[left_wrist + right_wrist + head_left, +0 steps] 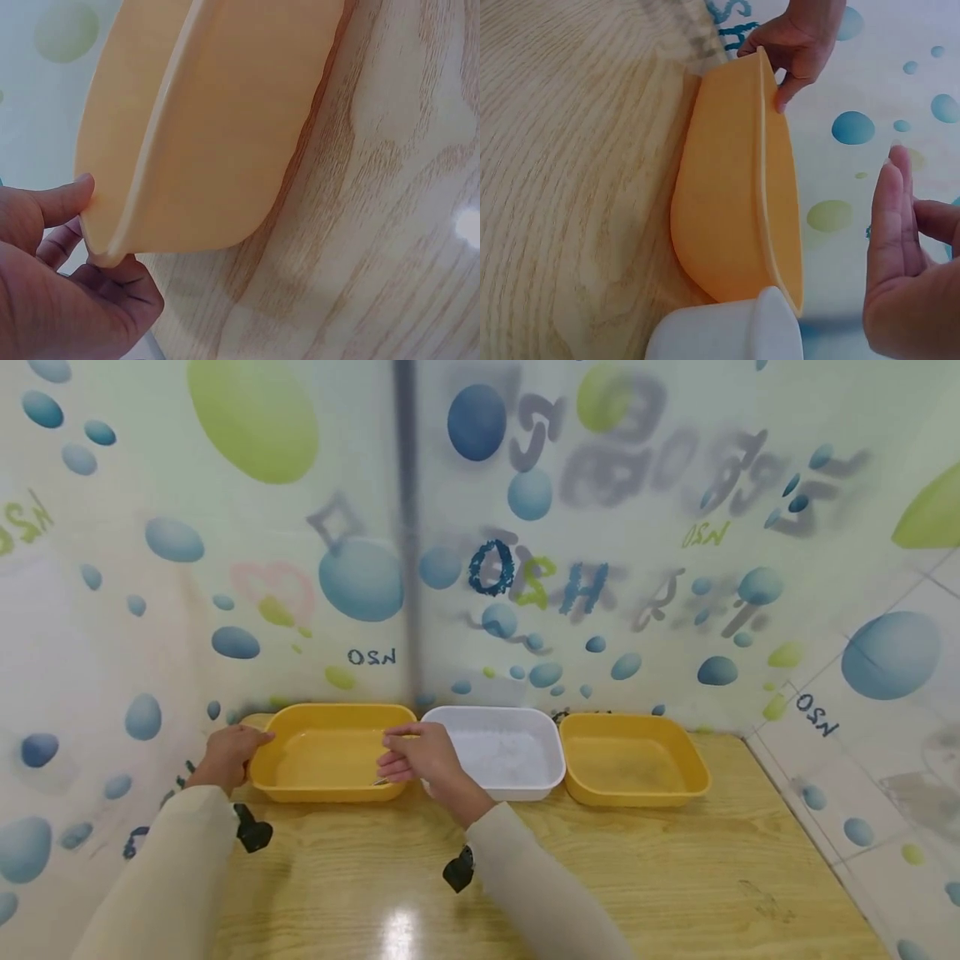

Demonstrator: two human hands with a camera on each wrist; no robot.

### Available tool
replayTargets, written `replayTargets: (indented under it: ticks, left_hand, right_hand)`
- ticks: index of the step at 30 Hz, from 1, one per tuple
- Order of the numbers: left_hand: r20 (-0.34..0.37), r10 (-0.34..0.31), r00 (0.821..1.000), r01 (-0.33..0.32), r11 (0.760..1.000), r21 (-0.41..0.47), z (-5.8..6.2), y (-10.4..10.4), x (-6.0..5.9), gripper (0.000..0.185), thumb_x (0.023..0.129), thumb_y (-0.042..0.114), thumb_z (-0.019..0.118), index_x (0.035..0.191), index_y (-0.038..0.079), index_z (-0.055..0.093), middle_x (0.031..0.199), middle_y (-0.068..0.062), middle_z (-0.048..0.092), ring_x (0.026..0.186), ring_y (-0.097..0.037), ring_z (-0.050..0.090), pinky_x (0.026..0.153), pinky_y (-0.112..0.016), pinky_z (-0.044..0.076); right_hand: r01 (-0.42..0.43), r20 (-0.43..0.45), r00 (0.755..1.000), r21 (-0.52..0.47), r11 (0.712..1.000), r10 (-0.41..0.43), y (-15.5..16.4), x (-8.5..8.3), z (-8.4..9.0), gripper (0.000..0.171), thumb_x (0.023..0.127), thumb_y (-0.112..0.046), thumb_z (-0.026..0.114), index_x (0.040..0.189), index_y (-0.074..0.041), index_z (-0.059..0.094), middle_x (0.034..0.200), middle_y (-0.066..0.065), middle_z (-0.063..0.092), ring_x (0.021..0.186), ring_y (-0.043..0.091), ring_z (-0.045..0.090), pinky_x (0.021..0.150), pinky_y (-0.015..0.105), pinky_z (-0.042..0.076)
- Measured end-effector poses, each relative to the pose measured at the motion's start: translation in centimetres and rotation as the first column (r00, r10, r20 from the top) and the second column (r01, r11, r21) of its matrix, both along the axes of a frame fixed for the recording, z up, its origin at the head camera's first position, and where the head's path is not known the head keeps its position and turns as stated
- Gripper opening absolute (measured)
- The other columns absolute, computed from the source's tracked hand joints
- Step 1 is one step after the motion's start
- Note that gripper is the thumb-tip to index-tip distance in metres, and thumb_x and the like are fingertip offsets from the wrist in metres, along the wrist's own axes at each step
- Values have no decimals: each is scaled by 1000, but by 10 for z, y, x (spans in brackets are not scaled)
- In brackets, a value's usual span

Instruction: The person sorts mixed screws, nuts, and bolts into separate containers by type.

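Note:
A yellow plastic basin (330, 789) stands at the left of a row against the wall. My left hand (228, 756) grips its left end, the thumb over the rim and the curled fingers beneath the lip, as the left wrist view shows. My right hand (423, 756) hovers above the basin's right end, beside the white basin (517, 795). In the right wrist view its fingers (889, 217) are nearly straight and together, with no object visible in them. A small pale glint shows just below those fingers in the head view, too small to identify.
A second yellow basin (637, 800) stands right of the white one. All three sit along the back of a wood-grain table (360, 877). Behind them rises a wall (480, 668) patterned with blue and green drops, and side walls flank the table.

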State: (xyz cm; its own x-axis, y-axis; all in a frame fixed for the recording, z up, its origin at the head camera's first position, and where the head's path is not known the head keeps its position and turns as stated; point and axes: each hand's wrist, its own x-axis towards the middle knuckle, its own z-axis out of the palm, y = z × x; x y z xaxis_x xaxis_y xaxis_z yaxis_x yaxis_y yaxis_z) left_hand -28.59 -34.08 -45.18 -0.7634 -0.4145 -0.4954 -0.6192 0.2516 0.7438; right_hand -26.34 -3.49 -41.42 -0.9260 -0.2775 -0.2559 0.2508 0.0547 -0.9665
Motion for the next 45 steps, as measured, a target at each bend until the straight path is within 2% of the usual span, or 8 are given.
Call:
replayTargets:
  ticks: [4,10,16,22,26,34,45]
  left_hand:
    - [-6,-4,1000,4,1000,3,2,1,0,48,100,26,50,135,-4,39,110,-16,46,88,-24,50,69,-26,52]
    - [-2,1,1000,-1,1000,4,2,1,-1,50,100,25,50,138,-5,37,110,-15,47,84,-22,51,63,-23,51]
    - [-16,3,1000,-3,1000,8,0,0,-1,50,99,25,51,137,-5,38,109,-15,48,82,-21,52,61,-23,52]
    - [-10,-3,1000,4,1000,4,-3,-1,-4,52,99,27,51,139,-4,37,110,-15,48,84,-22,52,61,-22,51]
    - [-16,-4,1000,4,1000,7,-3,-2,-5,51,99,27,52,137,-4,39,110,-15,48,83,-22,52,62,-23,52]
    - [13,-6,1000,6,1000,-3,-3,-2,-2,50,100,29,52,136,-3,39,107,-14,48,84,-24,51,62,-23,51]
    - [18,9,1000,-9,1000,12,-3,-1,-3,53,100,30,51,140,-2,37,111,-14,48,84,-24,52,62,-23,52]
  right_hand:
    - [-9,-4,1000,9,1000,9,9,0,6,18,92,-17,67,105,-5,69,75,13,72,64,24,72,57,31,57]
    - [-15,17,1000,6,1000,15,20,1,5,15,91,-18,68,102,-8,70,73,11,71,60,20,71,56,29,57]
    - [-43,-10,999,18,999,44,32,12,5,18,92,-22,67,105,-10,70,75,11,72,61,21,71,57,30,57]
    - [-33,-35,999,32,999,34,53,25,2,18,91,-19,67,105,-9,70,73,12,71,59,22,71,57,32,57]
    - [-26,-41,999,30,999,27,69,33,-3,18,91,-19,67,104,-7,70,72,12,71,58,20,70,57,33,58]
    - [-29,4,1000,63,998,29,94,50,-17,24,91,-18,68,108,-2,69,72,11,70,59,18,70,60,37,59]
    - [-32,30,999,103,994,29,115,60,-45,29,93,-19,65,111,4,67,73,10,70,60,17,69,58,33,58]
